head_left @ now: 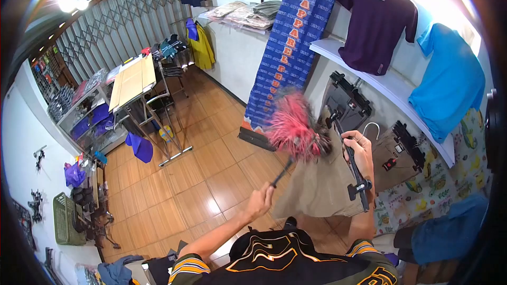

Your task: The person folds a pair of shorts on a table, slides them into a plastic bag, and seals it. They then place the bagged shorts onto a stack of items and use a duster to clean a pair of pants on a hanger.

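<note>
My left hand (260, 200) is closed around the thin dark handle of a feather duster (294, 126). The duster's fluffy pink and dark head, blurred at its edges, overlaps the upper part of a khaki garment (314, 190). That garment hangs from a black clip hanger (361, 187), which my right hand (360, 154) grips near the middle of its bar. The hanger's pale hook sticks out past my fingers. Just beyond my right hand, more bottoms on black clip hangers (409, 148) hang against the wall.
A purple T-shirt (376, 24) and a blue T-shirt (451, 82) are displayed along a white shelf (369, 82). Behind the duster leans a tall blue banner (296, 37). A board-topped folding table (133, 82) stands across the tiled floor (190, 195), and a green basket (67, 221) lies at left.
</note>
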The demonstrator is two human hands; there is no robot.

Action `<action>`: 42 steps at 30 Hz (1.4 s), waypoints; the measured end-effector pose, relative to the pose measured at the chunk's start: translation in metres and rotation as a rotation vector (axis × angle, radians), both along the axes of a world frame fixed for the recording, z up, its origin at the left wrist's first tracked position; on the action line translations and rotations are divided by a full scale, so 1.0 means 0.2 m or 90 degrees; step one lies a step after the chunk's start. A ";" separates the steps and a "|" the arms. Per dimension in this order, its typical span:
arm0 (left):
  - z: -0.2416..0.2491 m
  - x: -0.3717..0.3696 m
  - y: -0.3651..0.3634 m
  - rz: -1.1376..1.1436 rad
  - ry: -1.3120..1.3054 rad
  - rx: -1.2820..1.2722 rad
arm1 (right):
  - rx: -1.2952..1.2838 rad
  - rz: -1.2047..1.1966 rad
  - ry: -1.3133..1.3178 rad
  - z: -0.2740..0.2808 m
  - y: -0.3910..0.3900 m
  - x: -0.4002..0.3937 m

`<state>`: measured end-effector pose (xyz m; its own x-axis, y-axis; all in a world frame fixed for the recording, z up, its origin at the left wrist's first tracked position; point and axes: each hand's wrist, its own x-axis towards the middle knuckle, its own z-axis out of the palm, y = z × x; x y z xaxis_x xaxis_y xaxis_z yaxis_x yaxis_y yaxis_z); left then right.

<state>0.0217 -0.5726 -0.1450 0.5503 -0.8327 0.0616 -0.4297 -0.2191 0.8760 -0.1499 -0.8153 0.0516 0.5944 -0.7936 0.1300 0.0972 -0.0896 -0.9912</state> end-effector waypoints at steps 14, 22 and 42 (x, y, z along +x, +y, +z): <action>0.02 0.08 0.03 0.019 -0.011 -0.019 | -0.006 -0.027 -0.048 0.01 0.04 0.07; -0.46 0.14 0.21 -0.159 -0.187 0.152 | -0.037 -0.017 -0.081 0.02 0.02 0.03; 0.03 0.13 0.03 0.047 -0.064 -0.015 | -0.004 -0.051 -0.065 0.04 0.05 0.00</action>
<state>0.0485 -0.5673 -0.1389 0.6003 -0.7878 0.1378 -0.4986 -0.2339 0.8346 -0.1503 -0.8055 0.0589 0.5124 -0.8372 0.1914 0.1899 -0.1068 -0.9760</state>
